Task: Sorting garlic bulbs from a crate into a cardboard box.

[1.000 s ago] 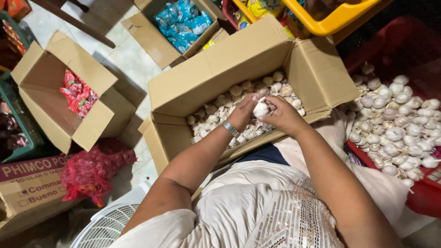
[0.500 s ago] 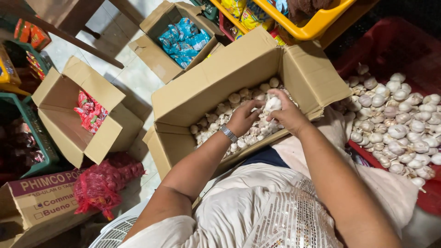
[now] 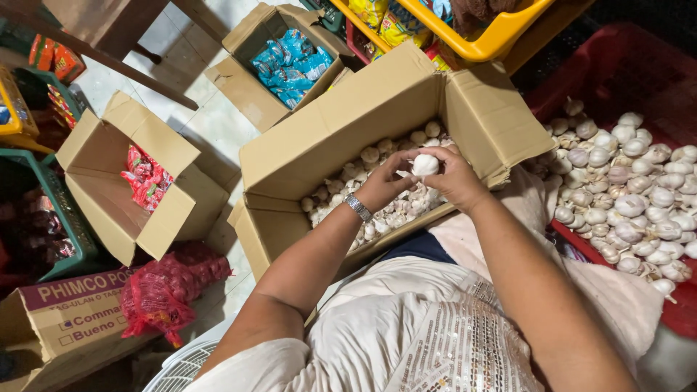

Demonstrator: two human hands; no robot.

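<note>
- Nearest the camera, both forearms reach forward from the lap, over a pale top with a sequined panel (image 3: 450, 348), and meet above the open cardboard box (image 3: 348, 138).
- The left hand (image 3: 385, 185), a metal watch (image 3: 357, 207) on its wrist, comes in from the lower left; its fingers curl up toward the garlic bulb (image 3: 425, 165) and close on its left side.
- The right hand (image 3: 454, 178) comes from the lower right and cups the same bulb from the right and below, fingers wrapped partly around it.
- So the bulb sits pinched between the two hands, raised just above the heap of garlic inside the box (image 3: 377, 203), roughly over the box's middle. Both hands are equally near it; neither is free.
- The bulb looks roundish, with no clear long axis; where its stem end points I cannot tell, since fingers cover much of it.
- To the right, well apart from the hands, a red crate (image 3: 624, 65) holds a larger spread of loose garlic bulbs.
- Farther left, a smaller open box holds red packets (image 3: 147, 178), and a red mesh bag (image 3: 170, 287) lies on the floor near it.
- Farthest off, a box of blue packets (image 3: 290, 62) stands beside a yellow basket (image 3: 494, 40).
</note>
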